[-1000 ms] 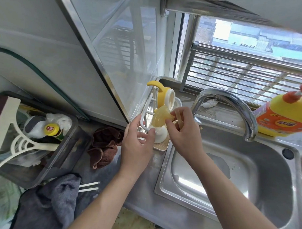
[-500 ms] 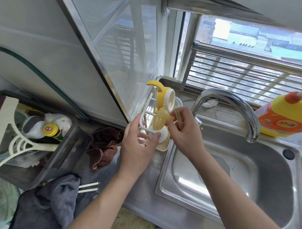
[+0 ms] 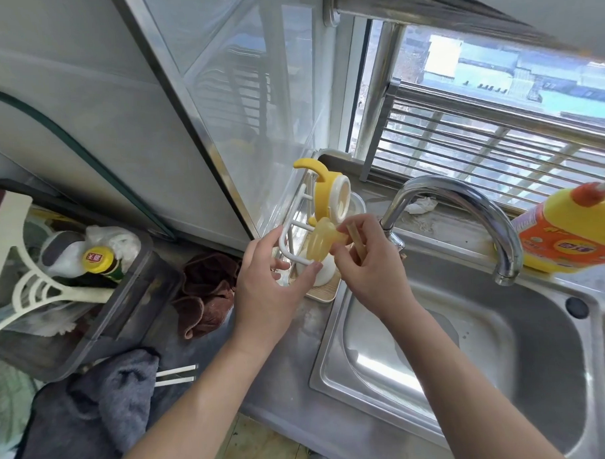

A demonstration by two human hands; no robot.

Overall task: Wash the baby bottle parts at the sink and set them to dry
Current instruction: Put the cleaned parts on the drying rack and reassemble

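Note:
A white wire drying rack (image 3: pixel 291 236) stands on a beige tray (image 3: pixel 325 292) left of the steel sink (image 3: pixel 435 345). A yellow bottle collar with handles (image 3: pixel 327 194) hangs on the rack's top. My right hand (image 3: pixel 367 264) pinches a translucent yellow nipple (image 3: pixel 320 242) at the rack and also holds a thin tan straw (image 3: pixel 354 239). My left hand (image 3: pixel 269 289) is beside the rack's lower part, thumb toward a white piece (image 3: pixel 325 271) at its base; whether it grips anything is unclear.
The chrome faucet (image 3: pixel 465 210) arches over the sink. A yellow detergent bottle (image 3: pixel 568 230) stands at the right. A brown cloth (image 3: pixel 207 291), a grey cloth (image 3: pixel 91 415), white chopsticks (image 3: pixel 176 374) and a dark tub of items (image 3: pixel 101 305) lie on the left counter.
My right hand has lowered the yellow nipple slightly against the rack. My left hand has closed in a little under it.

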